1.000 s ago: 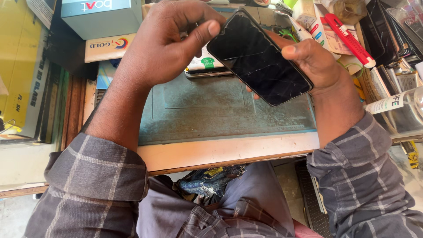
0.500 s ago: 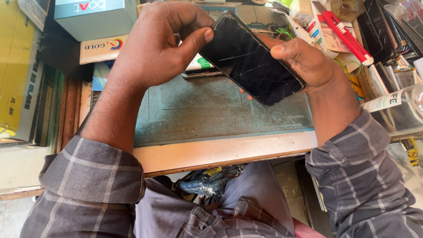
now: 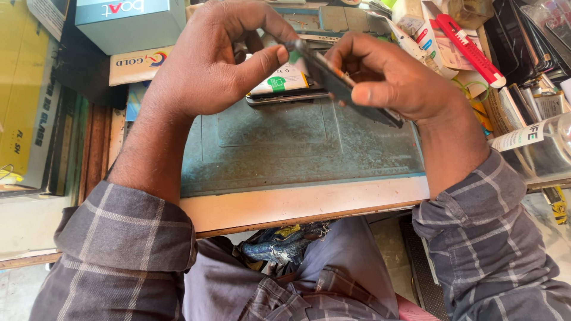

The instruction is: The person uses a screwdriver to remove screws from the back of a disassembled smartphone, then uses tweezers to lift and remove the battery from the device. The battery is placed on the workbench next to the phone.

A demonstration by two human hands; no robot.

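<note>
Item in hand: a dark phone screen panel (image 3: 348, 89), turned edge-on and tilted above the worn teal work mat (image 3: 297, 148); our left hand (image 3: 208, 65) pinches its upper end between thumb and forefinger, and our right hand (image 3: 395, 80) closes around its middle and lower part. Beneath the panel, on the mat's far edge, we note an opened phone body with a white battery (image 3: 284, 80). Surroundings: a pale blue box (image 3: 131, 24) far left, a red tool (image 3: 470, 50) far right, a clear bottle (image 3: 538, 148) at right.

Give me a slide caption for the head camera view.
Both hands, left hand and right hand, hold a dark phone panel edge-on above a worn teal mat.
</note>
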